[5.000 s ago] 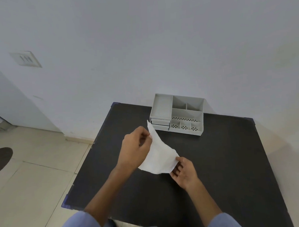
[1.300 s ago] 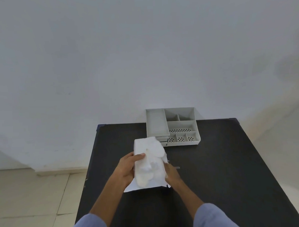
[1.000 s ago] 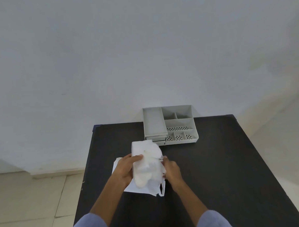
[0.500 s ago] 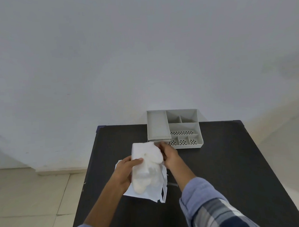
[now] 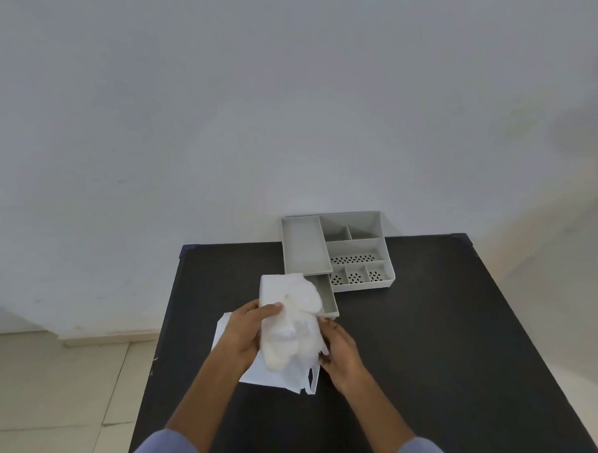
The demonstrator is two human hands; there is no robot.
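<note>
My left hand (image 5: pixel 247 334) grips a crumpled white bundle (image 5: pixel 291 322) of soft material in a thin white wrapper, held over the black table (image 5: pixel 432 323). At the bundle's right lower edge is my right hand (image 5: pixel 340 351), touching the wrapper with its fingertips hidden behind it. Just beyond the bundle stands a grey compartment organizer (image 5: pixel 356 247). Its small lower-left drawer (image 5: pixel 328 298) is pulled out toward me, partly hidden by the bundle.
The organizer sits at the table's far edge against a plain white wall. Bare black tabletop stretches to the right of my hands. A tiled floor (image 5: pixel 58 391) lies beyond the table's left edge.
My right hand reached forward to the organizer's drawer, which now stands pulled out, then came back to the bundle's right side. My left hand kept holding the bundle in place.
</note>
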